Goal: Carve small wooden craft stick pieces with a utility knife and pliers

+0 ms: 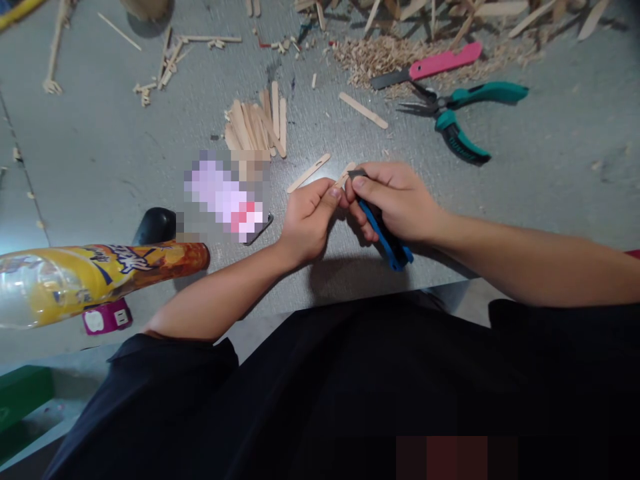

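My left hand point(313, 217) is closed, pinching a wooden craft stick point(345, 175) between thumb and fingers. My right hand point(397, 197) wraps around a blue utility knife point(383, 233), its dark blade end against or very near the stick's far end. Exact contact is hidden by the fingers. Just beyond my left hand lies a loose craft stick with a small slot point(309, 173). Farther off on the grey table point(310, 280) rest a pile of craft sticks point(250, 127) and another single stick point(363, 111).
Teal-handled pliers point(457, 133) and a pink-handled cutter point(445, 61) lie at the right, beside wood shavings point(370, 57). A blurred phone-like object point(225, 193) is left of my hands. A yellow-labelled plastic bottle point(100, 273) lies at far left, near a purple adapter point(107, 317).
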### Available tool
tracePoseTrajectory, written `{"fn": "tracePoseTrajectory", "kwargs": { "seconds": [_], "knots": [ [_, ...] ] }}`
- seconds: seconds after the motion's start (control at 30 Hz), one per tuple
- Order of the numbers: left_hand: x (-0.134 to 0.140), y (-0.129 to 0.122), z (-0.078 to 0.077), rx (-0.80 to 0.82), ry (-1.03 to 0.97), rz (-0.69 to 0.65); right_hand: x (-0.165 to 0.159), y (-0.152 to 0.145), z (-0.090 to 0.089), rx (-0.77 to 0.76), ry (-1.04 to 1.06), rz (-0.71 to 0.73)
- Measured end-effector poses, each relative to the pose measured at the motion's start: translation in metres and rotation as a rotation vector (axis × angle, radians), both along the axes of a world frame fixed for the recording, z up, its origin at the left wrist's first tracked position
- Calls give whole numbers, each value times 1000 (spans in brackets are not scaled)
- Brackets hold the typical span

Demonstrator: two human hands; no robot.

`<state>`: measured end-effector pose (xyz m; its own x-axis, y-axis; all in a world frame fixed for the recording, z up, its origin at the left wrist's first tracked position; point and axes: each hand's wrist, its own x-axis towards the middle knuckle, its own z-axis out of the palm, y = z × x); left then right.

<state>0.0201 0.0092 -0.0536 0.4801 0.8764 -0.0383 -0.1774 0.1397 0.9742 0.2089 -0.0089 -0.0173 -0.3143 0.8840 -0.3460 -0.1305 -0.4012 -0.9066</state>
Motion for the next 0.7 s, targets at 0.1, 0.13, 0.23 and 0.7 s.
{"fn": "tracePoseTrajectory", "kwargs": {
  "seconds": [0.1, 0.13, 0.23, 0.7],
  "knots": [
    [-1, 1, 0, 49, 9, 42, 1, 0, 1, 46, -48, 6],
    [-2, 2, -2, 65, 25, 52, 1, 0, 2, 50, -59, 15],
    [-6, 5, -6, 118, 123, 50, 4, 1, 4, 35, -78, 45],
    [-8, 11, -7, 124, 130, -12, 24, 18, 2, 6, 17, 226]
  ]
}}
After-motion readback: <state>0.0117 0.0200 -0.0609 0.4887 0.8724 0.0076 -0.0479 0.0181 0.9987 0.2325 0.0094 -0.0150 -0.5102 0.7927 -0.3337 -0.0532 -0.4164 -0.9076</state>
